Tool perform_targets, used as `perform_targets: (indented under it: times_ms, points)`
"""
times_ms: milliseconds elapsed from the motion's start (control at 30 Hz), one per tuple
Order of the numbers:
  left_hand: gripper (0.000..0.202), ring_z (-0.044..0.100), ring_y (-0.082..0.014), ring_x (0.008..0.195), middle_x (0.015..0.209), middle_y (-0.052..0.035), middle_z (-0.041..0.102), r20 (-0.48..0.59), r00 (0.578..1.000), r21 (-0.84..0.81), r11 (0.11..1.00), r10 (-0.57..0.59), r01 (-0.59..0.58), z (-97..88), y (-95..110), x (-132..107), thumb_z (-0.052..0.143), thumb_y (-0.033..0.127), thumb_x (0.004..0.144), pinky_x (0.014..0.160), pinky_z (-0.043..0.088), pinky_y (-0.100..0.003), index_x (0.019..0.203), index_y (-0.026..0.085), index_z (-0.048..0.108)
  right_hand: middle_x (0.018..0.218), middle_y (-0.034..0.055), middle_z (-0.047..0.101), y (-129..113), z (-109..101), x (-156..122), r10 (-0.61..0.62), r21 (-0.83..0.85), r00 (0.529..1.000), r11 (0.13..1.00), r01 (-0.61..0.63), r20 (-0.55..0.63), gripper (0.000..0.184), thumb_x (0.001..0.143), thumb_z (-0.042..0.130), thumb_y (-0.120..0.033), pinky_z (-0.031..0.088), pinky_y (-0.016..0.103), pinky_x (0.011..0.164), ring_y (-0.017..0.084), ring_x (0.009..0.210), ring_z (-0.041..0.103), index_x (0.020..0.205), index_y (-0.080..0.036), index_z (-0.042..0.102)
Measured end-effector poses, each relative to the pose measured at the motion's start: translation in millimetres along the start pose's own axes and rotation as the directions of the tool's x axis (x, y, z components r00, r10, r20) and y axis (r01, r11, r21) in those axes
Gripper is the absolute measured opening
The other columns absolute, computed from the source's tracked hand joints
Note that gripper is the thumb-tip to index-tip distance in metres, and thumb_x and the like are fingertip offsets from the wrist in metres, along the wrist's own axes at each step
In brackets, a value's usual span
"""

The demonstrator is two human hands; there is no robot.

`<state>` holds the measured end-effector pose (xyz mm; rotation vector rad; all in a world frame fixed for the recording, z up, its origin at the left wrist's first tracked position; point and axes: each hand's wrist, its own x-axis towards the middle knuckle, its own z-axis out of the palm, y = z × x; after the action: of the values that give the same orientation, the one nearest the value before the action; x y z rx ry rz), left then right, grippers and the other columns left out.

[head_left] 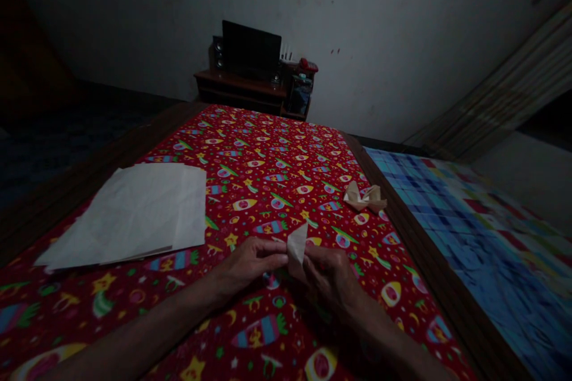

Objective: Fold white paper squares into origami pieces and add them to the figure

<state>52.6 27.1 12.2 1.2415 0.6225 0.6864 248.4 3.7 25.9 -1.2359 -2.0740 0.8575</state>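
Between my two hands is a small folded piece of paper [296, 248], pale and pointed at the top, held just above the red patterned cloth [268, 178]. My left hand [254, 259] pinches its left edge between thumb and fingers. On the other side, my right hand [331, 274] grips the right edge, with the fingers curled and partly hidden. A stack of whitish paper sheets [143, 208] lies to the left on the cloth. Toward the right edge of the cloth sit folded paper pieces [365, 197], light brown and boat-like.
Dark wooden borders [415, 250] run along both sides of the cloth. Beyond the right one lies a blue checked surface [438, 214]. At the far wall, a dark monitor [251, 47] and a speaker [218, 52] stand on a wooden desk [241, 86].
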Motion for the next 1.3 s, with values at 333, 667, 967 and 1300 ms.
perform_targets:
  times_ms: [333, 667, 967, 1300]
  points:
    - [0.034, 0.060, -0.0131, 0.067, 0.076, -0.0050, 0.071, -0.172, 0.979, -0.167, 0.982, -0.113, 0.085, -0.4, -10, 5, 0.064, 0.045, 0.077, 0.064, 0.043, -0.020, 0.086, 0.013, 0.073, 0.078, 0.0044, 0.066, 12, 5, -2, -0.311, -0.109, 0.940, 0.948, 0.298, -0.140, 0.025, 0.088, 0.051, -0.022, 0.043, 0.021, 0.057, 0.012, 0.061, 0.058, 0.110, -0.021, 0.063]
    - [0.037, 0.061, -0.0150, 0.072, 0.082, -0.0056, 0.071, -0.149, 0.986, -0.012, 0.997, -0.081, 0.080, 2.5, -2, 3, 0.058, 0.048, 0.081, 0.067, 0.046, -0.022, 0.087, 0.014, 0.072, 0.072, 0.0047, 0.067, 1, -1, -1, -0.223, -0.111, 0.971, 0.971, 0.214, -0.082, 0.021, 0.088, 0.049, -0.023, 0.041, 0.020, 0.053, 0.012, 0.057, 0.056, 0.091, -0.019, 0.070]
    - [0.046, 0.063, -0.0141, 0.060, 0.073, -0.0060, 0.069, -0.317, 0.944, -0.088, 0.993, -0.097, 0.073, 1.1, -12, 11, 0.062, 0.055, 0.074, 0.060, 0.053, -0.025, 0.085, 0.011, 0.066, 0.067, 0.0030, 0.062, 8, 0, -2, -0.158, -0.134, 0.985, 0.980, 0.147, -0.073, 0.017, 0.085, 0.050, -0.018, 0.036, 0.020, 0.052, 0.011, 0.056, 0.051, 0.079, -0.017, 0.066]
    - [0.024, 0.066, -0.0237, 0.096, 0.101, -0.0039, 0.072, -0.374, 0.905, 0.407, 0.913, 0.203, -0.037, 1.6, -9, 5, 0.057, 0.031, 0.080, 0.088, 0.051, -0.035, 0.096, 0.021, 0.073, 0.064, -0.0010, 0.050, 4, -4, 1, -0.177, -0.349, 0.978, 0.914, 0.206, 0.114, 0.016, 0.080, 0.046, -0.004, 0.024, 0.019, 0.047, 0.007, 0.051, 0.037, 0.071, -0.016, 0.054]
